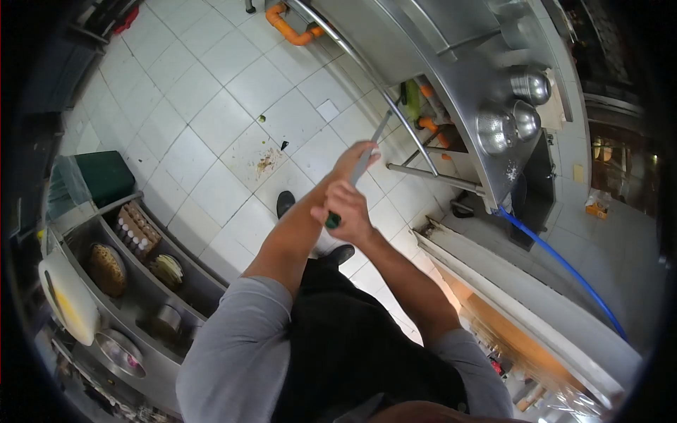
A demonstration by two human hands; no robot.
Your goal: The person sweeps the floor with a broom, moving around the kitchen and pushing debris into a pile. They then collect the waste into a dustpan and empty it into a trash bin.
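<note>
White floor tiles (254,84), marked by scattered scraps (267,161), spread beneath and ahead of both grips. In the head view, the right grip (345,210) is closed around the green handle (333,221) of a long knife (363,163). Its blade slants away beyond that grip, passing the left grip (358,156), whose fingers are at the blade; how firmly they close cannot be told. Right of the grips, metal bowls (496,130) sit on a steel worktop (462,84), with a blue hose (564,258) trailing nearer the body. Well left are eggs (130,234) and a dark green bin (106,175).
</note>
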